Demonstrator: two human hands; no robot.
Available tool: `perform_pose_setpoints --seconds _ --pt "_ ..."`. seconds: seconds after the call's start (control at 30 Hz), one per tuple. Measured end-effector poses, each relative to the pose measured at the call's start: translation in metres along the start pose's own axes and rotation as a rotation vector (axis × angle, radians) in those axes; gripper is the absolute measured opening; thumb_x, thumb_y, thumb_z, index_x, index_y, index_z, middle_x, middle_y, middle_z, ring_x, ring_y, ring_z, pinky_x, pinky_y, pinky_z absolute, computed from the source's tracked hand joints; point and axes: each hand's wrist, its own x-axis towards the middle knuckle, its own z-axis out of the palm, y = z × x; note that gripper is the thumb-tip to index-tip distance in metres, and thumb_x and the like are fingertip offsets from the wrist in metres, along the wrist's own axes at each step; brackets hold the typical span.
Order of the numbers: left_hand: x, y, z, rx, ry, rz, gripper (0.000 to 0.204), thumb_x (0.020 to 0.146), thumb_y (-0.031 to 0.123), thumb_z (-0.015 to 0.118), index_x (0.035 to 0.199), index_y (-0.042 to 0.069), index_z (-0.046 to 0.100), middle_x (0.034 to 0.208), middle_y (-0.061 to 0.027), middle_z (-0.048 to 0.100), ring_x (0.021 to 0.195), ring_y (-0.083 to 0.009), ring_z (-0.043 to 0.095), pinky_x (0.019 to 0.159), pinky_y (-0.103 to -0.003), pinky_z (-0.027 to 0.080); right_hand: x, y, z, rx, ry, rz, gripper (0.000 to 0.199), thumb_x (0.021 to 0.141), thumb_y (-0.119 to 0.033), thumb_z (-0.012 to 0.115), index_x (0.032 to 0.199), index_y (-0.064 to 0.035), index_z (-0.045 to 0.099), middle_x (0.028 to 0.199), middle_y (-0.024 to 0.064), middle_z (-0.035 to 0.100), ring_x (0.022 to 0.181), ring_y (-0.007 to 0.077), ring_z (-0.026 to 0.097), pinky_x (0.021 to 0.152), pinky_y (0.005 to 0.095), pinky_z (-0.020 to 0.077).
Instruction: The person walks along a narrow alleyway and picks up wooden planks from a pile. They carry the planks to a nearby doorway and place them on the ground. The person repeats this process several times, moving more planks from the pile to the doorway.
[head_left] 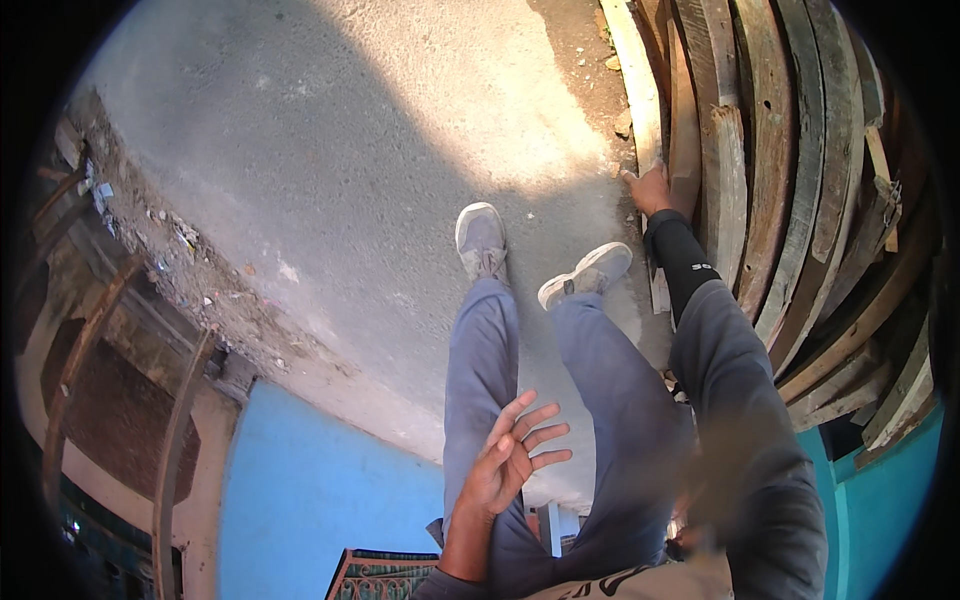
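Observation:
My right hand (652,190) reaches forward to the wood pile at the right. It is closed on a long, pale wooden plank (640,85) at the pile's left edge. The thumb shows on the plank's left side, while most of the fingers are hidden. My left hand (507,462) hangs in the air in front of my left thigh, its fingers spread, with nothing in it.
Long weathered planks (765,150) stand stacked along the right. Grey paved ground (330,190) stretches ahead, partly sunlit. Rubble and litter (185,240) line its left edge, beside wooden posts (180,440). Blue walls (320,460) stand nearby, with a patterned metal grille (385,578) below.

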Motion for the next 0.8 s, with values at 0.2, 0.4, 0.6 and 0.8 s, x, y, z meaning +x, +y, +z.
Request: perform_pose_setpoints --seconds 0.2,0.4,0.6,0.8 --pt "0.003 0.010 0.003 0.000 -0.010 -0.020 0.083 0.090 0.051 0.061 0.151 0.012 0.023 0.148 -0.0238 0.035 0.133 -0.0402 0.042 0.103 -0.060 0.041 0.014 -0.016 0.012 0.076 0.080 0.165 0.100 0.083 -0.027 0.073 0.152 -0.0001 0.007 0.154 0.0299 0.018 0.144 0.0410 0.021 0.118 0.0434 0.0206" --pt "0.009 0.013 0.009 0.027 -0.017 -0.056 0.083 0.090 0.051 0.061 0.152 0.013 0.022 0.148 -0.0232 0.035 0.135 -0.0400 0.039 0.104 -0.060 0.040 0.006 -0.019 0.006 0.163 0.140 0.083 0.094 0.083 -0.022 0.071 0.153 -0.0025 0.010 0.152 0.0309 0.023 0.141 0.0438 0.024 0.117 0.0457 0.0222" --pt "0.008 0.013 0.014 0.054 -0.018 -0.068 0.081 0.090 0.051 0.061 0.152 0.015 0.022 0.147 -0.0218 0.037 0.133 -0.0394 0.041 0.104 -0.061 0.040 -0.004 -0.026 -0.001 0.109 0.178 0.042 0.089 0.079 -0.016 0.071 0.149 0.0010 0.020 0.152 0.0257 0.025 0.141 0.0421 0.025 0.116 0.0446 0.0232" --pt "0.018 0.003 0.018 0.147 0.015 -0.067 0.079 0.090 0.051 0.061 0.150 0.015 0.025 0.144 -0.0192 0.041 0.130 -0.0384 0.045 0.101 -0.062 0.042 -0.061 -0.098 -0.024 0.149 0.035 -0.154 0.076 0.085 -0.027 0.067 0.149 -0.0084 0.029 0.149 0.0256 0.031 0.138 0.0447 0.028 0.114 0.0492 0.0243"
